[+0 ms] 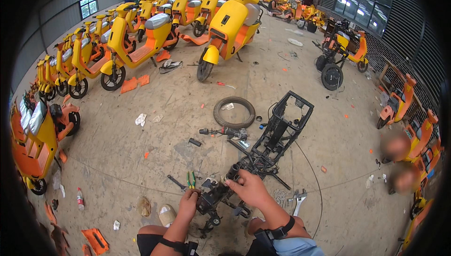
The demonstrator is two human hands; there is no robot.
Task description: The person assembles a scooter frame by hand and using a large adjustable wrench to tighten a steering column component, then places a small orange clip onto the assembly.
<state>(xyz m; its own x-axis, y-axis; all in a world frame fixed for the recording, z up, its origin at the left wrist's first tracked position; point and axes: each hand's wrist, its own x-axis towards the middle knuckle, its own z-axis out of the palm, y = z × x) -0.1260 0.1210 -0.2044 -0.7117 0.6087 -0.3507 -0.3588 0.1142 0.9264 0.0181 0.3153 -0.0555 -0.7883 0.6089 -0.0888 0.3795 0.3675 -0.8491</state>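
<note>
A black scooter frame (pixel 277 136) lies on the floor in front of me, its near end between my feet. My right hand (pixel 248 189) is closed around the upright steering tube (pixel 233 170) near the frame's front end, thumb at a pale ring-like part (pixel 224 180). My left hand (pixel 189 200) has its fingers curled beside the near end of the frame. Pliers with green handles (pixel 190 180) show just beyond those fingers; whether they are held or lie on the floor I cannot tell.
A loose tyre (pixel 234 112), a black-handled part (pixel 225 133), a wrench (pixel 176 182) and an adjustable wrench (pixel 299 202) lie around the frame. A black cable (pixel 320 195) curves at right. Yellow scooters (pixel 230 26) stand in rows ahead and left. A bottle (pixel 80 199) stands at left.
</note>
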